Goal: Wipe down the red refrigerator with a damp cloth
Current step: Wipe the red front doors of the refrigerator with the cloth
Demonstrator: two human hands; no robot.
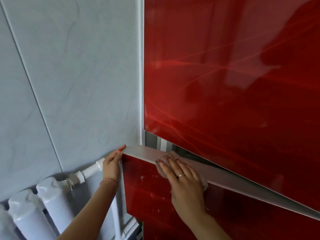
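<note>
The red refrigerator (pixel 225 84) fills the right half of the view, its glossy upper door closed. Below it the lower door (pixel 152 191) stands pulled open, its grey top edge (pixel 225 174) running from the middle down to the right. My left hand (pixel 112 163) holds the door's outer corner, fingertips on the top edge. My right hand (pixel 181 175) lies flat with straight fingers on a pale cloth (pixel 204 184), pressing it onto the grey top edge. Only the cloth's fringes show around the hand. White specks dot the lower door's red front.
A pale grey tiled wall (pixel 69 84) covers the left half. A white radiator (pixel 34 205) with a pipe and fitting (pixel 86 172) stands at the lower left, close behind my left wrist. A white trim strip (pixel 141 75) runs along the fridge's left side.
</note>
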